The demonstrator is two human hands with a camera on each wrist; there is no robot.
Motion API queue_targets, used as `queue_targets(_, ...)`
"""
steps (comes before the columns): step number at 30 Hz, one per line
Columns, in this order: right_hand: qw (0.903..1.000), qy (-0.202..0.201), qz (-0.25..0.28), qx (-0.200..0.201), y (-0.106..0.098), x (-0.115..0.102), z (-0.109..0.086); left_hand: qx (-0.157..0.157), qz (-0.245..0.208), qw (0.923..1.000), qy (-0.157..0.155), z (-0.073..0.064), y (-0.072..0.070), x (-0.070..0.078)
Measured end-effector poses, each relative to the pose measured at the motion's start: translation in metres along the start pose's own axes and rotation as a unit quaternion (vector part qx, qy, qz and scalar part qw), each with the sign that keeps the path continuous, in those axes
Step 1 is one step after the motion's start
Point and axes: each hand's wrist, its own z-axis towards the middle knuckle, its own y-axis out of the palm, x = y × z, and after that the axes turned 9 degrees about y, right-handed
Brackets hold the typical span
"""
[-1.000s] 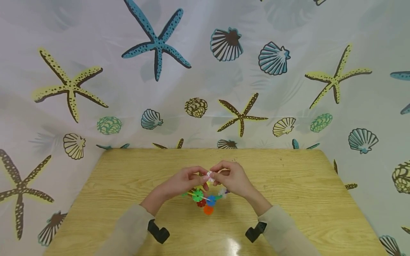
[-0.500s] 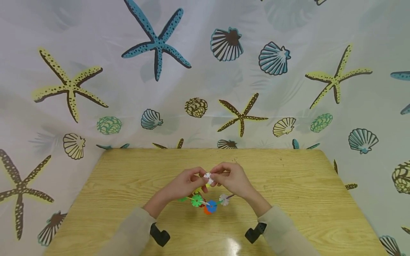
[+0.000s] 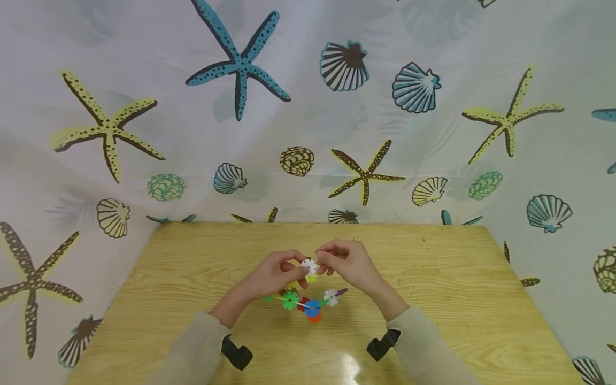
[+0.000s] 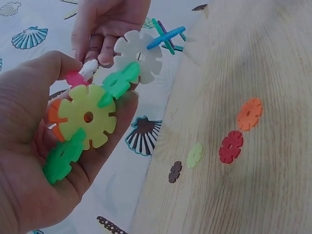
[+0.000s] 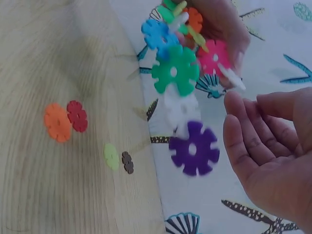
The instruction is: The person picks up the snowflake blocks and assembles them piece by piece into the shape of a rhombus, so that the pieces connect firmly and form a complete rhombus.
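My left hand (image 3: 281, 272) holds a chain of slotted, flower-shaped plastic discs. In the left wrist view its fingers curl behind a yellow disc (image 4: 96, 108) and a green disc (image 4: 63, 158). A pink disc (image 5: 214, 57) with a white disc (image 5: 231, 78) slotted on edge-on sticks out by the thumb. Blue, green and white discs continue the chain, which ends in a purple disc (image 5: 195, 163) in the right wrist view. My right hand (image 3: 351, 264) is just right of the white disc, fingers loosely bent, with nothing held between them.
Loose discs lie on the wooden table (image 3: 423, 299) below the hands: orange (image 4: 249, 114), red (image 4: 230, 147), light green (image 4: 195, 155) and dark brown (image 4: 174, 172). A white curtain (image 3: 269, 128) printed with starfish and shells surrounds the table's back and sides.
The white disc has turned to face the head camera, and the right fingers have come off it. The hanging chain has swung slightly left, its purple end now showing beneath the right hand.
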Motion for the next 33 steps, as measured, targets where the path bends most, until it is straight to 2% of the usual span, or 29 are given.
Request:
queue_targets(2, 0.9999, -0.005, 0.001, 0.015, -0.005, 0.003, 0.004, 0.009, -0.003, 0.9999, -0.008, -0.002, -0.002, -0.001)
queue_targets(7, 0.9989, 0.014, -0.005, 0.044, -0.011, 0.020, 0.013, 0.032, -0.009, 0.9990, -0.032, -0.006, -0.008, -0.003)
queue_targets(13, 0.9979, 0.024, -0.050, 0.034, -0.005, 0.049, 0.021, 0.041, -0.023, 0.9978, -0.047, -0.008, -0.011, 0.000)
queue_targets(17, 0.9942, 0.013, -0.104, 0.020, 0.004, 0.062, 0.025, 0.042, -0.025, 0.9978, -0.044, -0.009, -0.012, 0.001)
queue_targets(22, 0.9863, 0.025, -0.163, 0.012, 0.016, 0.074, 0.030, 0.044, -0.022, 0.9982, -0.034, -0.010, -0.013, 0.004)
queue_targets(27, 0.9834, 0.038, -0.177, 0.015, 0.024, 0.083, 0.035, 0.048, -0.018, 0.9982, -0.031, -0.010, -0.013, 0.006)
queue_targets(33, 0.9794, 0.032, -0.199, 0.016, 0.031, 0.088, 0.037, 0.052, -0.017, 0.9979, -0.033, -0.010, -0.016, 0.005)
